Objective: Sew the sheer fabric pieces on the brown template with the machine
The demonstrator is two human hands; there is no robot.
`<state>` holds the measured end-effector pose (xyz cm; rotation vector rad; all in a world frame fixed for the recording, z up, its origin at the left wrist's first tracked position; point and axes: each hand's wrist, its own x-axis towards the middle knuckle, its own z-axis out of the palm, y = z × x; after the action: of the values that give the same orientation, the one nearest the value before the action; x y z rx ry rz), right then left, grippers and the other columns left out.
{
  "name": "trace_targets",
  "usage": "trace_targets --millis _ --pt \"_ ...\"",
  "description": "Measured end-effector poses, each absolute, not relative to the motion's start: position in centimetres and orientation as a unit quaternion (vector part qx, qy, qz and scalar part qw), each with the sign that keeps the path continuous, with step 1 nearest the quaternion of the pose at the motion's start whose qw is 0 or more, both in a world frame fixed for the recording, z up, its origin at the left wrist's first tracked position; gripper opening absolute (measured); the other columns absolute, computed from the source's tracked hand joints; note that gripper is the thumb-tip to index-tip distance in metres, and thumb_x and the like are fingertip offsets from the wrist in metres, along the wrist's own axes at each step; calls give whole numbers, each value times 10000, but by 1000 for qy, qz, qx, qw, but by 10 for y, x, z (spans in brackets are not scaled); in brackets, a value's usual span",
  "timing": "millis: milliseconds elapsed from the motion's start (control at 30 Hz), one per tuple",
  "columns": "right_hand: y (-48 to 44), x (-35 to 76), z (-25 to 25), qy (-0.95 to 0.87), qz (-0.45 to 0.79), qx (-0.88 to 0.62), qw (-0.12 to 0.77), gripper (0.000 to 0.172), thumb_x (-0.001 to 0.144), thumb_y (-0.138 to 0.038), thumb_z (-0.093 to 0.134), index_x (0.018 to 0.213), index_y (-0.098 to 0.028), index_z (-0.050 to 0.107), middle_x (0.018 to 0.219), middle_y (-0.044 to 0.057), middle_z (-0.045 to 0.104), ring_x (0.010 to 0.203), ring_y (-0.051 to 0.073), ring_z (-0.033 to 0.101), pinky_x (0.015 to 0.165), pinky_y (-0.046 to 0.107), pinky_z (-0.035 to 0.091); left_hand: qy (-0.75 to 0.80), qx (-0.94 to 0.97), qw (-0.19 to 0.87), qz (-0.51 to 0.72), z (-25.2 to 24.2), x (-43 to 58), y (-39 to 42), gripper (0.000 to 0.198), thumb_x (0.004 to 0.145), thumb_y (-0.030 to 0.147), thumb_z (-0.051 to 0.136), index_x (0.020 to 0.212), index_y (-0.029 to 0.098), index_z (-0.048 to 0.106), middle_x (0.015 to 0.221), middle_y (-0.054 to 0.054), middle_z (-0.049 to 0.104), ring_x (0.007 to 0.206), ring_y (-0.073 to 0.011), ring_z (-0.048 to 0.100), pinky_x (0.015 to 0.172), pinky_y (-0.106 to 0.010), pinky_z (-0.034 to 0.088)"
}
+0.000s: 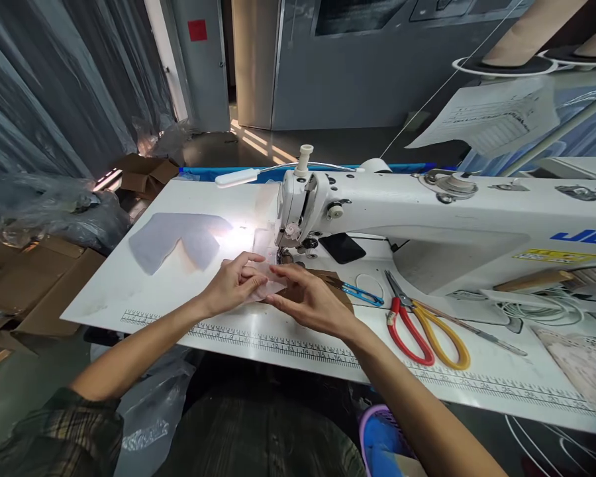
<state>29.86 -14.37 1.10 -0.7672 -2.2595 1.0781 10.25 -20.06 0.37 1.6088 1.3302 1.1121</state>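
The left hand (236,286) has its grip closed on thin, pale-pink fabric (275,287) at the white metal sewing machine (372,202); the right hand (310,301), part-open, touches it, pinching unclear. Stitching looks under way, unfinished; flat, grey-lilac fabric (166,233) lies left of the grips. Right of them are cut-off blue "JU" letters (579,236) and an unreadable yellow label (555,256).
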Motion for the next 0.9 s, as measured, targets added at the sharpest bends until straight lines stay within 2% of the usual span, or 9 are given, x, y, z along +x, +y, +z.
trace_targets --millis 133,233,367,500,667,767,900 --pt "-138 283 5 -791 470 -328 211 364 834 -435 612 1043 -159 724 835 71 702 737 192 616 630 292 471 568 654 243 436 9 101 -206 375 886 336 632 1199 180 497 858 -36 768 807 -204 731 783 -322 545" --pt "-137 281 3 -741 534 -355 197 377 783 -463 664 960 -136 726 708 41 643 638 158 555 533 262 407 582 636 203 464 6 100 -203 392 853 331 676 1179 190 509 841 -23 763 761 -193 723 749 -315 557" --pt "-138 279 4 -707 590 -341 191 416 720 -537 715 857 -145 687 646 6 587 578 119 499 502 240 360 575 604 269 482 1 101 -196 420 813 301 702 1171 192 515 854 -15 733 718 -165 702 685 -283 556" --pt "-136 275 2 -692 598 -347 211 463 718 -615 686 771 -161 612 613 -8 550 545 109 477 501 241 352 558 588 312 495 -2 103 -190 368 823 253 666 1159 183 532 837 -3 688 766 -144 676 736 -274 538" --pt "-141 274 -3 -715 567 -328 245 421 748 -576 683 686 -183 544 614 -14 535 549 112 482 528 253 364 553 506 319 580 -10 106 -181 334 812 251 668 1104 160 533 811 3 633 788 -125 632 780 -263 502" --pt "-143 275 -5 -698 593 -321 240 424 748 -583 682 688 -188 541 633 -12 544 562 118 499 537 259 381 528 425 387 625 -15 111 -180 414 768 314 731 1084 152 518 805 6 627 789 -125 640 781 -263 501" --pt "-138 278 -3 -665 638 -321 220 434 709 -575 724 799 -174 587 683 -9 567 600 115 508 558 252 390 500 376 489 608 -16 113 -181 599 673 384 835 1123 150 517 812 1 662 771 -130 649 765 -272 505"
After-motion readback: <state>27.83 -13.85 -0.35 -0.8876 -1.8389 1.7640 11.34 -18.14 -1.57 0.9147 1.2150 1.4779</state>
